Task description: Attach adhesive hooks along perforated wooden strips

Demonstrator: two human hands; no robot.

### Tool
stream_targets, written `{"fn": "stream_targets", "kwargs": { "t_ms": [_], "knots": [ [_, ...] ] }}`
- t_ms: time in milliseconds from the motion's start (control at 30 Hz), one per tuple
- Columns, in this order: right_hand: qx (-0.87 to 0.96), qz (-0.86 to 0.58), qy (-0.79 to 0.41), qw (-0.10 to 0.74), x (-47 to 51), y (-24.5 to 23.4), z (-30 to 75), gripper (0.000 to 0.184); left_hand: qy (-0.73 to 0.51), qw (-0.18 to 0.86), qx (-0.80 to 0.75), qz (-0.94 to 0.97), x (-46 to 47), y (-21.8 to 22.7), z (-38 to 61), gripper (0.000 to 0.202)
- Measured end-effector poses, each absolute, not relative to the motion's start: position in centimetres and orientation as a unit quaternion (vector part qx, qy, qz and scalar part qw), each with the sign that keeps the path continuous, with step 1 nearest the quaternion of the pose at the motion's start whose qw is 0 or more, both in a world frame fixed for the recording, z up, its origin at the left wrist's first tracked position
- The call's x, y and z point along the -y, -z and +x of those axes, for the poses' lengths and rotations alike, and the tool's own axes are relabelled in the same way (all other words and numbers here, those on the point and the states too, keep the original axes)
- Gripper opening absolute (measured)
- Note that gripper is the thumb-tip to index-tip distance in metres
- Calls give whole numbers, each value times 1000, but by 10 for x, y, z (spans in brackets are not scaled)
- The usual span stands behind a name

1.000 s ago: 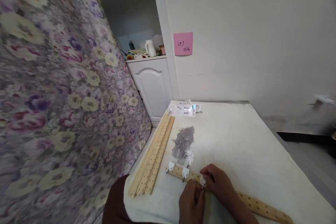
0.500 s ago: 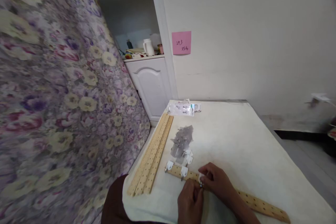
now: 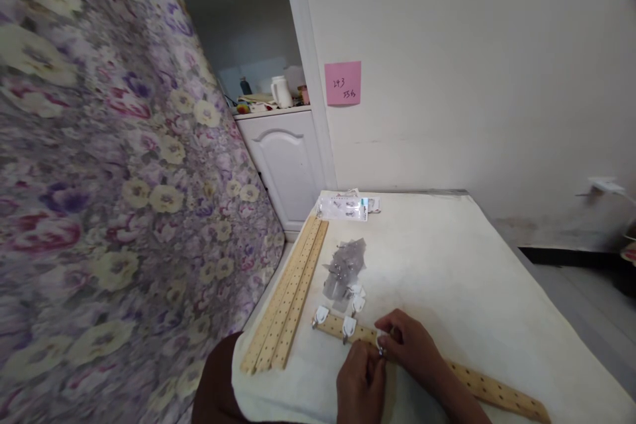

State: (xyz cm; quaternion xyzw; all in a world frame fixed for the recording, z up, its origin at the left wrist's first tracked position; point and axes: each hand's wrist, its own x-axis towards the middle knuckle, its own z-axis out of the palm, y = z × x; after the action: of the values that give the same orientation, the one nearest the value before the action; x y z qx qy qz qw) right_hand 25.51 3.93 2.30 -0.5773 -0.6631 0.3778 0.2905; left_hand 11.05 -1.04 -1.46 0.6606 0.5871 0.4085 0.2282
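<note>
A wooden strip with drilled holes [image 3: 497, 389] lies slantwise at the front of the table, passing under my hands. My right hand [image 3: 410, 348] pinches a small white hook piece with a metal end [image 3: 380, 343] against the strip. My left hand [image 3: 360, 381] is closed at the strip's lower edge, its fingertips beside that metal end; what they grip is hidden. On the strip's left part sit two similar white pieces, one at the end [image 3: 320, 315] and another [image 3: 349, 326] nearer my left hand. Loose white pieces [image 3: 358, 298] lie just behind the strip.
Several perforated wooden strips [image 3: 285, 301] lie side by side along the table's left edge. Grey plastic bags with small metal parts [image 3: 344, 268] lie mid-table. Printed packaging [image 3: 342, 207] is at the back. A floral curtain [image 3: 124, 179] hangs left; a wall stands behind.
Hardly anything differs. My hands stay at the same white piece, with only a slight shift of the fingers and of the view.
</note>
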Motion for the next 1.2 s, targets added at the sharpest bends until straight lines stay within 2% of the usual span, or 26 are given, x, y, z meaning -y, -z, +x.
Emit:
{"fn": "stream_targets", "kwargs": {
  "t_ms": [433, 700, 933, 1200],
  "knots": [
    [655, -584, -384, 287, -43, -19, 254, 22, -403, 244, -587, 658, 12, 10, 111, 15],
    [627, -590, -428, 275, -53, -12, 253, 20, -424, 231, -600, 638, 10, 19, 112, 12],
    [626, -588, -432, 275, -56, -11, 252, 22, -395, 239, -591, 661, 13, 3, 107, 10],
    [626, -550, -453, 317, -53, -14, 258, 21, -389, 245, -588, 666, 16, 2, 102, 7]
  ]
}}
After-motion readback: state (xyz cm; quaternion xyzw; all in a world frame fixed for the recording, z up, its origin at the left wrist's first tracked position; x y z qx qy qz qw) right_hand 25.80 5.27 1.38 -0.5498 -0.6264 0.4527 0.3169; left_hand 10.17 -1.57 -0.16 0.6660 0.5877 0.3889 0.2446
